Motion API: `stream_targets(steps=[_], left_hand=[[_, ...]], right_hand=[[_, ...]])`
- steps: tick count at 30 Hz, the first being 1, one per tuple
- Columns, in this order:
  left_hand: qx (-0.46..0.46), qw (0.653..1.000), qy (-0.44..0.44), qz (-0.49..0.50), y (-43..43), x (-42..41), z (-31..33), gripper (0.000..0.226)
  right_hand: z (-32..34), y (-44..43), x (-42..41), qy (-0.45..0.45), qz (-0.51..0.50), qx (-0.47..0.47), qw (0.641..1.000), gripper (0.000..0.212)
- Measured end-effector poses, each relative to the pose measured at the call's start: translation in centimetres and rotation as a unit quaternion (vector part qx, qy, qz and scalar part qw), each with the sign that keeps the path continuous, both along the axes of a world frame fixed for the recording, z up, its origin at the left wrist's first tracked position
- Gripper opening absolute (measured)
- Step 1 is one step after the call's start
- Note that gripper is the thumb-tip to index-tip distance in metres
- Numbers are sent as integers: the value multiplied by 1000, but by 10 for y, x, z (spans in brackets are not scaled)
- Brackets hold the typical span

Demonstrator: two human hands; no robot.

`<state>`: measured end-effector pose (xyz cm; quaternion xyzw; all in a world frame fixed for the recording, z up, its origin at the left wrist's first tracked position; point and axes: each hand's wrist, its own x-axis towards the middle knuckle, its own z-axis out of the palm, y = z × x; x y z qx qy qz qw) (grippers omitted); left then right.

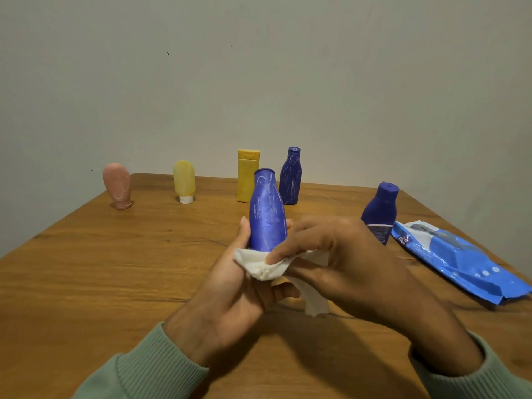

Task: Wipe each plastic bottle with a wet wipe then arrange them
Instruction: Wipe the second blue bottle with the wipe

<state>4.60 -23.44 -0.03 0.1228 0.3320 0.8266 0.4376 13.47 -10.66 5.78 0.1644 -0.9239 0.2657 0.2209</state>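
Note:
My left hand [230, 286] grips the lower part of a blue plastic bottle [266, 211] marked with white scribbles, held upright above the table. My right hand [339, 263] pinches a white wet wipe [263, 266] against the bottle's base, and a loose end of the wipe hangs down below. Five more bottles stand on the wooden table [115, 269]: a pink one [117, 185] far left, a pale yellow one [184, 181], a tall yellow one [247, 175], a scribbled dark blue one [292, 175] at the back, and a dark blue one [380, 213] at the right.
A blue wet-wipe pack [457, 260] lies open on the table's right side, just beside the right-hand blue bottle. A plain wall stands right behind the table's far edge. Bare wood stretches across the left and near parts.

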Motion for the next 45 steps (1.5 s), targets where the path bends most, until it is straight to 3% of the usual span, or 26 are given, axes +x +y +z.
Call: stream_targets(steps=[5, 8, 11, 14, 19, 25, 30, 34, 39, 42, 45], left_hand=[[3, 1000, 4, 17, 3, 2, -6, 60], [15, 999, 2, 31, 6, 6, -3, 53], [23, 999, -15, 30, 4, 4, -3, 52], [51, 997, -50, -33, 1, -1, -5, 59], [37, 997, -45, 44, 6, 6, -6, 41], [-2, 996, -83, 25, 0, -1, -4, 52], [51, 997, -59, 30, 5, 6, -4, 40], [12, 999, 2, 41, 4, 10, -1, 46], [-14, 998, 39, 44, 2, 12, 4, 50], [-7, 999, 40, 34, 0, 9, 3, 54], [-1, 998, 52, 31, 2, 9, 4, 55]], right_hand=[[-10, -6, -8, 41, -35, 13, 998, 19], [-15, -1, -14, 105, -108, -40, 988, 19], [-12, -5, -11, 42, -96, -68, 992, 17], [-6, -12, -4, -63, -18, -22, 998, 18], [-13, -16, -9, 52, -104, -9, 993, 20], [-5, -19, -2, -62, -35, 35, 997, 18], [-11, -10, -9, 24, -81, -18, 996, 18], [-13, -1, -14, 97, -133, -60, 985, 19], [-7, 5, -11, 23, -88, -92, 992, 18], [-2, 7, -8, -64, -45, -45, 996, 22], [-4, 10, -10, -3, -57, -37, 998, 23]])
